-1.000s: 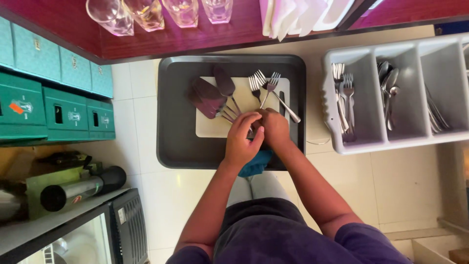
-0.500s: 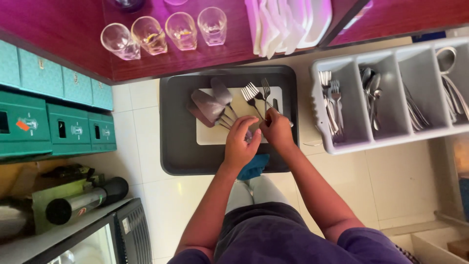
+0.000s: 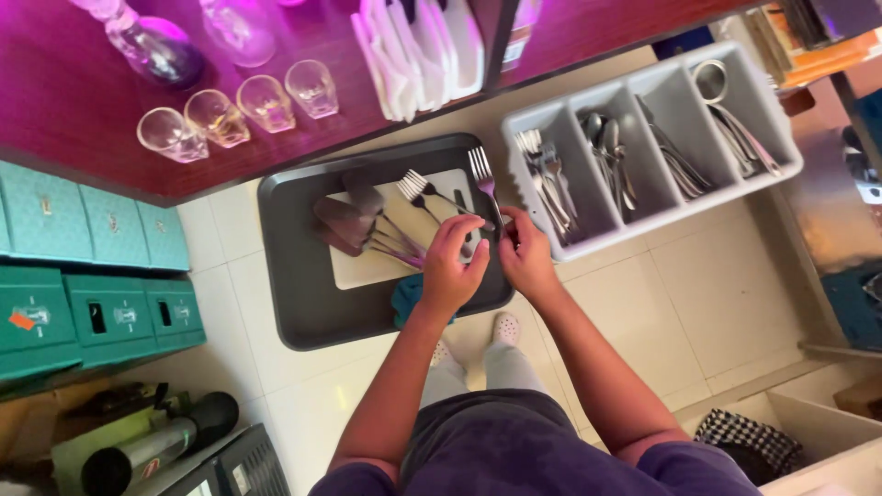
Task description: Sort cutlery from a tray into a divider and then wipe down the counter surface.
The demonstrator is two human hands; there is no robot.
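While the dark grey tray (image 3: 294,276) serves as our landmark, we list the scene from left to right.

Left of the tray: teal and green boxes (image 3: 83,276), stacked against the wall. Above its left corner: four small clear glasses (image 3: 239,106) on the dark red shelf (image 3: 73,119).

On the tray: a pale mat (image 3: 358,266) bearing several spoons (image 3: 354,225) and two forks (image 3: 418,191) fanned out with handles converging toward our hands. A teal cloth (image 3: 404,298) lies at the tray's near edge, partly under the wrist.

Left hand (image 3: 452,271): over the tray's right half, fingers curled down onto the gathered handles, grasping or pressing them; which, we cannot tell.

Right hand (image 3: 525,257): at the tray's right edge, fingers pinched on the handle of one fork (image 3: 481,174), tines pointing away.

Change noted: half a second ago this fork lay among the others on the mat; it now stands apart, drawn rightward. We judge one fork singled out from the pile.

Above the tray's right corner: folded white napkins (image 3: 423,50). Right of the tray: a grey cutlery caddy (image 3: 735,184) holding sorted forks, spoons and other utensils.
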